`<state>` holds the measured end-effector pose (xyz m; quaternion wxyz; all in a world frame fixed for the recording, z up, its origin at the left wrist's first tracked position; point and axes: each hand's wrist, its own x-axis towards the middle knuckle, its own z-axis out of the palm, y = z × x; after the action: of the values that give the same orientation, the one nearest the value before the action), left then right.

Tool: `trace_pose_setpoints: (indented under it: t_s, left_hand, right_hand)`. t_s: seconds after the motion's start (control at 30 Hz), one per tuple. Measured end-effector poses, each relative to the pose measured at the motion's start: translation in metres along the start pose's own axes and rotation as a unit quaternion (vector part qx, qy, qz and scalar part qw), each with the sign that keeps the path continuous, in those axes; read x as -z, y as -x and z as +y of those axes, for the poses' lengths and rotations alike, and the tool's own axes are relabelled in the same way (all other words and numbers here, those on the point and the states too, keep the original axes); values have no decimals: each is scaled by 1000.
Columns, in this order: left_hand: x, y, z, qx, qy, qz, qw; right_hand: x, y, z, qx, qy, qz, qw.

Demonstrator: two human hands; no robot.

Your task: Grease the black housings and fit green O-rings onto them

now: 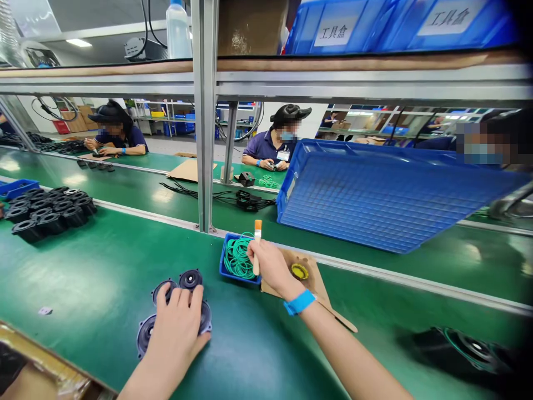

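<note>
My left hand rests with spread fingers over several dark round parts on the green table; it partly covers them, and whether it grips one is hidden. In my right hand is a small brush with a wooden handle, held upright with its orange bristles up. Just behind and left of that hand sits a small blue bin of green rings. Right of the hand, a yellow round piece lies on a cardboard sheet.
Black housings are grouped at the left, and another housing sits at the right. A metal post rises behind the table. A large blue crate stands beyond the rail. Other people work across the line.
</note>
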<state>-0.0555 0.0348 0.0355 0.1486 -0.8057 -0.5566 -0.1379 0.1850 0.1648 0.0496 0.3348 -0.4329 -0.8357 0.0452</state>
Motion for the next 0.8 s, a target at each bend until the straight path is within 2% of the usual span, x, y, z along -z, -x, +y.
trace_pose_setpoints:
  t_s: [0.1,0.17,0.3,0.4,0.5,0.6,0.8]
  left_hand:
    - [-3,7,20,-23,108,9,994]
    - [-11,15,33,-44,199,12,979]
    - [-26,30,49,-33,367,19,930]
    - [-29,37,54,4,442,27,897]
    - [-28,40,55,23,458,36,888]
    - [-27,40,54,8,432,57,900]
    - [-24,35,49,-66,310,118,941]
  right_hand:
    - [19,17,-14,-31,-47,31,998]
    - [31,33,-27,-46,-97,31,994]
    - [38,68,-55,-87,-256,-51,961]
    - [30,85,-67,-110,-299,-117,941]
    - [24,94,-70,-107,-288,-135,942]
    - [28,101,-68,-78,-255,-120,956]
    - [36,119,-69,91,-121,-79,985]
